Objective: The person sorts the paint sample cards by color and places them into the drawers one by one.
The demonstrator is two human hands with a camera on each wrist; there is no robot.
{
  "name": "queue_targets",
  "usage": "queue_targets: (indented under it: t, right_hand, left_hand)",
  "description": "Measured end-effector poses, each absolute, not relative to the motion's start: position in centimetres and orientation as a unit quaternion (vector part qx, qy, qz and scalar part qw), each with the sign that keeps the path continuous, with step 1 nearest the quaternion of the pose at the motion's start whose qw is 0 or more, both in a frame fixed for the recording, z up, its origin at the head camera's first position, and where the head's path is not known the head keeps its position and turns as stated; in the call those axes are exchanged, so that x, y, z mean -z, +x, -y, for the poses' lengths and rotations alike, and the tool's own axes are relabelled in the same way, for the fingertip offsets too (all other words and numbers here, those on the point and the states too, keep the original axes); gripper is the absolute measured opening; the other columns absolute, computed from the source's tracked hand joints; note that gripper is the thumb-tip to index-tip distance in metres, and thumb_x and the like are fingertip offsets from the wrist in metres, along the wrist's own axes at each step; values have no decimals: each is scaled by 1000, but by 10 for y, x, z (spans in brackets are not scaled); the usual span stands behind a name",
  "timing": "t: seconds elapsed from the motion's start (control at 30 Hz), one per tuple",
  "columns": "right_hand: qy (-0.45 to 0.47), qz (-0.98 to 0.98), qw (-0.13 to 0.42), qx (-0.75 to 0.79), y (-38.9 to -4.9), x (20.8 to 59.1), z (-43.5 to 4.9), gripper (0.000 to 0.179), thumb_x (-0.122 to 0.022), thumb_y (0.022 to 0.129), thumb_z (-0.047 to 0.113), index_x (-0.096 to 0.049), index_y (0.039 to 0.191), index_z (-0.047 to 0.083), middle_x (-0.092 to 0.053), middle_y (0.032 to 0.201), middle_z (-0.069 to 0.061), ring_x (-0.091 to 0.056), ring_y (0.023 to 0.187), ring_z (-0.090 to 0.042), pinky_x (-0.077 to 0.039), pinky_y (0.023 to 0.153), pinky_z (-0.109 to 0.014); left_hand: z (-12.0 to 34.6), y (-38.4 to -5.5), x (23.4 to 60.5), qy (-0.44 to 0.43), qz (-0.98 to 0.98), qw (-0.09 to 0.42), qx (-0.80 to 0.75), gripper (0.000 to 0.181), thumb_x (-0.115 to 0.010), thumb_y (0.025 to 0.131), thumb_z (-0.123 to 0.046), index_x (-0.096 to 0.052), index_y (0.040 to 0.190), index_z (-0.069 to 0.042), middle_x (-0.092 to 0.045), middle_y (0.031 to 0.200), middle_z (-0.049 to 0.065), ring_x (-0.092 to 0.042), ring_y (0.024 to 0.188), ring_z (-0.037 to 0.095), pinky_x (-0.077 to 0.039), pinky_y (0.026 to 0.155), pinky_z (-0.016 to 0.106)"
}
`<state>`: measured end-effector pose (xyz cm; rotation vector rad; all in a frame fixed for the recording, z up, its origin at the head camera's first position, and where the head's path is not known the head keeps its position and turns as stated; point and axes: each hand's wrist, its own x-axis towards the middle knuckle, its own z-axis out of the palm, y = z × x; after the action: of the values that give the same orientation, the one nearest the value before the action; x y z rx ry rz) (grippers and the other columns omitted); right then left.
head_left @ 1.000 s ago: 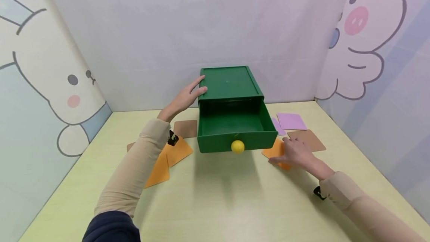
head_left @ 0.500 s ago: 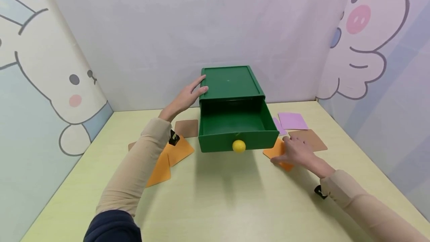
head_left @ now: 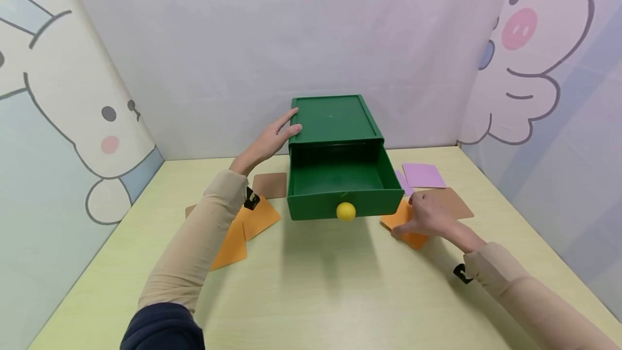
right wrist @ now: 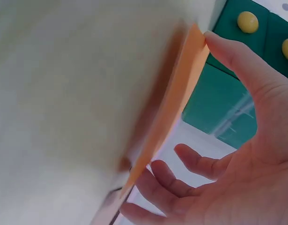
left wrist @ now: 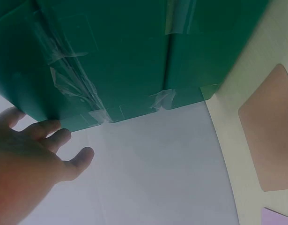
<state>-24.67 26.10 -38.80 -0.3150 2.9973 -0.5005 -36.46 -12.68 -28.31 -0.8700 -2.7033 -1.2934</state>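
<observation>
A green drawer cabinet (head_left: 335, 118) stands near the back wall. Its top drawer (head_left: 311, 208) is pulled out, with bare inside surfaces and a yellow knob (head_left: 346, 211). My left hand (head_left: 266, 145) rests its outstretched fingers and thumb on the top's left edge. To the right of the cabinet, my right hand (head_left: 427, 217) pinches an orange card (head_left: 417, 241) between thumb and fingers. The right wrist view shows that orange card (right wrist: 176, 98) tilted above the tabletop, thumb at one end and fingers at the other.
Purple cards (head_left: 424, 175) and a brown card (head_left: 449, 202) lie on the table right of the cabinet. On the left are another brown card (head_left: 270, 184) and orange cards (head_left: 259, 219), partly behind my left sleeve. Printed cloth walls close in the back and sides.
My right fingers have drawn in slightly on the orange card, and more of its near edge shows. The left hand stays on the cabinet; the view has shifted a little.
</observation>
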Motion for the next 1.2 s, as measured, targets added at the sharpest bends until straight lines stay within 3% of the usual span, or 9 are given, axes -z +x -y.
queue_targets:
  t: [0.1, 0.27, 0.47, 0.7, 0.87, 1.1, 1.2]
  right_hand:
    - [-109, -974, 47, 191, -247, 378, -263, 84, -83, 69, 47, -46, 116, -13, -60, 103, -25, -53, 72, -21, -45, 64, -29]
    - [-103, -978, 18, 180, -248, 359, -271, 79, -80, 70, 52, -52, 115, -8, -63, 94, -15, -54, 68, -18, -44, 60, -27]
    - [-151, -961, -14, 230, -250, 329, -276, 73, -82, 74, 37, -49, 120, -10, -61, 104, -20, -56, 85, -25, -51, 75, -35]
    - [-164, -963, -57, 205, -249, 283, -279, 77, -81, 74, 42, -51, 125, -7, -59, 116, -24, -54, 100, -34, -50, 86, -48]
    - [-168, -958, -62, 224, -248, 259, -279, 75, -83, 74, 38, -51, 126, -5, -57, 122, -25, -50, 110, -38, -45, 93, -56]
    - [-192, -951, -62, 236, -240, 227, -268, 68, -84, 73, 34, -53, 126, 4, -55, 127, -17, -57, 102, -35, -50, 84, -43]
    - [-226, -942, -72, 238, -236, 217, -256, 64, -85, 72, 32, -56, 123, 7, -58, 127, -13, -59, 104, -34, -51, 84, -43]
  left_hand:
    - [126, -365, 282, -278, 866, 10, 416, 63, -40, 99, -49, -14, 155, -34, -9, 164, -4, -11, 152, 22, -21, 119, 54]
    - [125, -365, 281, -272, 867, 0, 417, 62, -40, 101, -40, -12, 156, -31, -8, 164, -1, -10, 152, 25, -20, 119, 55]
    - [120, -343, 264, -271, 868, -11, 416, 63, -40, 102, -31, -12, 157, -18, -9, 164, 8, -11, 151, 30, -20, 119, 56]
    - [124, -367, 283, -277, 866, 4, 416, 62, -41, 101, -42, -13, 155, -32, -9, 164, -2, -11, 152, 24, -21, 119, 55]
    - [124, -366, 284, -276, 868, 9, 414, 64, -41, 99, -51, -15, 155, -34, -11, 164, -4, -13, 152, 22, -22, 119, 53]
    - [125, -366, 283, -273, 866, 8, 419, 64, -41, 99, -50, -15, 155, -33, -11, 164, -3, -13, 152, 23, -22, 118, 54]
    - [126, -366, 282, -271, 864, 3, 423, 63, -41, 100, -46, -14, 155, -33, -10, 164, -3, -12, 152, 24, -22, 118, 55]
